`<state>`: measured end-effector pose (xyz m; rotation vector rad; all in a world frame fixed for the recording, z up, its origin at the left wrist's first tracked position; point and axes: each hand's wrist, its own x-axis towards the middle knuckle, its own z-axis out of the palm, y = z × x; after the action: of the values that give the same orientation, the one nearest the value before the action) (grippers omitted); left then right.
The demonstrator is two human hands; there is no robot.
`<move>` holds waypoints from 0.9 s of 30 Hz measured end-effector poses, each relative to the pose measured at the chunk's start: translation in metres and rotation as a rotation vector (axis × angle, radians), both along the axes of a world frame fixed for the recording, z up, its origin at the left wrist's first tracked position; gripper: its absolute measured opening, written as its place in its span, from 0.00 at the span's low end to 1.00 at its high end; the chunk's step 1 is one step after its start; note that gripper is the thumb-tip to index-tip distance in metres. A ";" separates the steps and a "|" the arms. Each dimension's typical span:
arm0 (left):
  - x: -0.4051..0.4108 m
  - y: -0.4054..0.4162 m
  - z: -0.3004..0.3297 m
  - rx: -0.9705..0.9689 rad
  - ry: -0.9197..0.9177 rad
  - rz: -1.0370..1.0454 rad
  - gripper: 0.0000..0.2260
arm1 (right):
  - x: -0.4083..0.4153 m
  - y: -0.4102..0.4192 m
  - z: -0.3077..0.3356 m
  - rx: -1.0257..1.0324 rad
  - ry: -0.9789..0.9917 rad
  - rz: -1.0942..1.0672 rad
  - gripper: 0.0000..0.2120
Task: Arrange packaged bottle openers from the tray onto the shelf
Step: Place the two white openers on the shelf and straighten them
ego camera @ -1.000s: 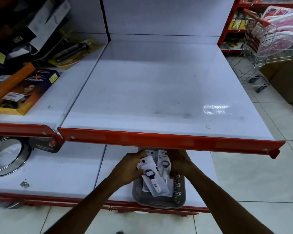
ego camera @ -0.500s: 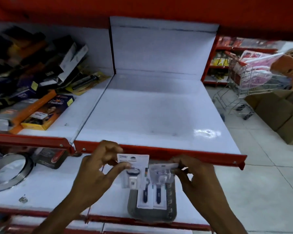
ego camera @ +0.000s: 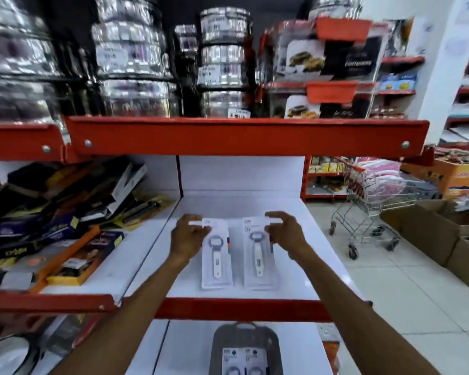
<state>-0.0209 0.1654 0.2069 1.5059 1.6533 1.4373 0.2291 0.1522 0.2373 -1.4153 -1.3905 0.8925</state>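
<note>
Left hand (ego camera: 188, 236) and right hand (ego camera: 284, 234) are each pinching 1 pack (ego camera: 217, 255), (ego camera: 259, 255), laying them parallel behind the shelf's red lip (ego camera: 241, 308); best keeping edges aligned.

"CONTAINERS" on black box (ego camera: 355, 59)

This is a shop with red and white racks (ego camera: 368, 104). Shiny, blurry things up top may be metal tins (ego camera: 136, 63). A wire cart (ego camera: 371, 207) and brown boxes (ego camera: 428, 234) stand on the pale tiled floor (ego camera: 390, 299).
</note>
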 end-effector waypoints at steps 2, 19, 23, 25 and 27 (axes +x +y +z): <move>0.000 0.005 -0.014 0.007 0.213 -0.008 0.15 | -0.003 0.011 -0.017 -0.103 0.005 0.000 0.17; -0.030 -0.015 -0.015 -0.323 0.799 -0.604 0.37 | 0.006 -0.004 -0.027 -0.084 -0.781 0.560 0.32; -0.030 -0.023 -0.016 -0.342 0.833 -0.592 0.38 | 0.005 -0.012 -0.027 -0.046 -0.805 0.569 0.31; -0.030 -0.028 -0.017 -0.325 0.821 -0.600 0.38 | 0.004 -0.017 -0.026 -0.028 -0.818 0.567 0.30; -0.030 -0.032 -0.017 -0.309 0.809 -0.605 0.38 | 0.003 -0.019 -0.026 -0.010 -0.820 0.560 0.30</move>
<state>-0.0506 0.1336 0.1894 2.2750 1.4837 0.2320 0.2323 0.1328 0.2114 -1.4901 -2.4843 0.6568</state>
